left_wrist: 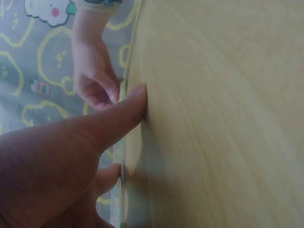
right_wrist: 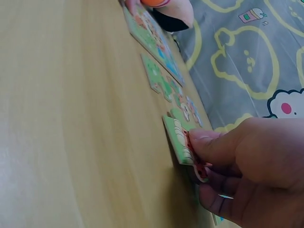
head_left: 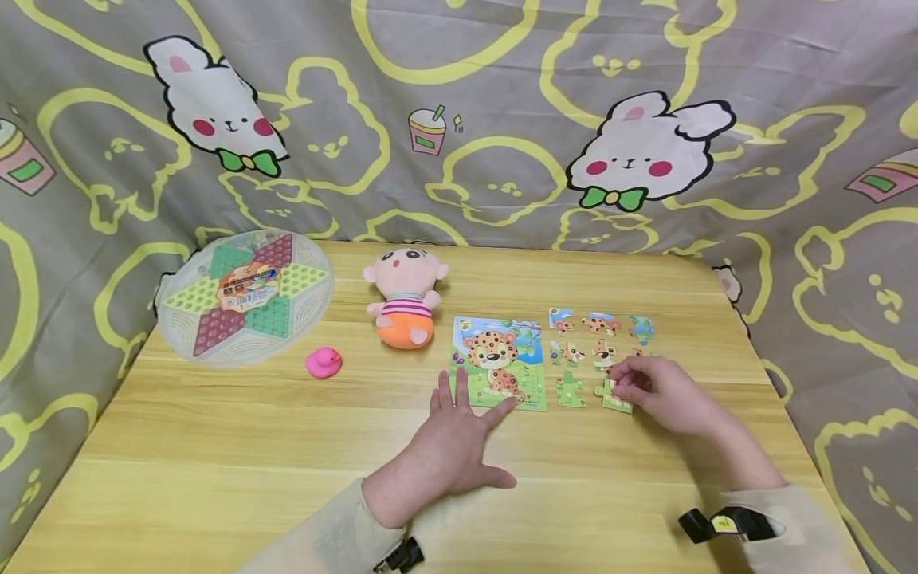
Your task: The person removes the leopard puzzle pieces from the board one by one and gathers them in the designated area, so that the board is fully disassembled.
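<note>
My left hand (head_left: 448, 446), fingers spread, rests its fingertips on the lower part of a leopard picture puzzle board (head_left: 495, 339). In the left wrist view its thumb (left_wrist: 128, 104) is stretched out over the wooden surface. My right hand (head_left: 674, 395) pinches a green puzzle piece (right_wrist: 178, 137) with spots and pale stripes between thumb and fingers. The right wrist view shows this piece tilted up, one edge toward the table. Several loose pieces lie apart in rows right of the board, among them a green corner piece (head_left: 570, 392). The right hand partly hides some of them.
A pink-headed plush doll (head_left: 406, 307) lies behind and left of the board. Farther left are a pink rubber duck (head_left: 323, 363) and a round Chinese checkers board (head_left: 268, 323). A patterned curtain (head_left: 502, 104) surrounds the wooden table (head_left: 237, 454) at back and sides.
</note>
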Available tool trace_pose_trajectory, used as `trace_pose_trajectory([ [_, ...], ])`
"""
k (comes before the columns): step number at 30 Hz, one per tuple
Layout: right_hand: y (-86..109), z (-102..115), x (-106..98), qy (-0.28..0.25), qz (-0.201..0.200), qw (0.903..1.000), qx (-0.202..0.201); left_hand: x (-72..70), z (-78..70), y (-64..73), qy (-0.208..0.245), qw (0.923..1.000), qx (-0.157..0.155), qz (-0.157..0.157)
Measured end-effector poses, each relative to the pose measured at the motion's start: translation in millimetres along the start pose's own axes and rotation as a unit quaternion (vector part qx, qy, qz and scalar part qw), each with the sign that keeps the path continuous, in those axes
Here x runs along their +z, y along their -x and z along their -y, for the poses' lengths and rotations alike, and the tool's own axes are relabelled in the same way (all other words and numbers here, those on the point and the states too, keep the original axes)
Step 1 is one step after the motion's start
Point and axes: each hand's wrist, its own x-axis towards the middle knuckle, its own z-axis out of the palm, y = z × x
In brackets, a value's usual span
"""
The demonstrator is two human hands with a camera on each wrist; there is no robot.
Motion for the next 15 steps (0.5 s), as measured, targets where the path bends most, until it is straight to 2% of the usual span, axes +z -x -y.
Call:
trace_pose_trajectory([
  [15, -1.3, -0.8, 8.2, 0.066, -0.05, 0.9965, -0.006, -0.5, 0.0, 0.5, 0.001, 1.0, 0.0, 0.002],
])
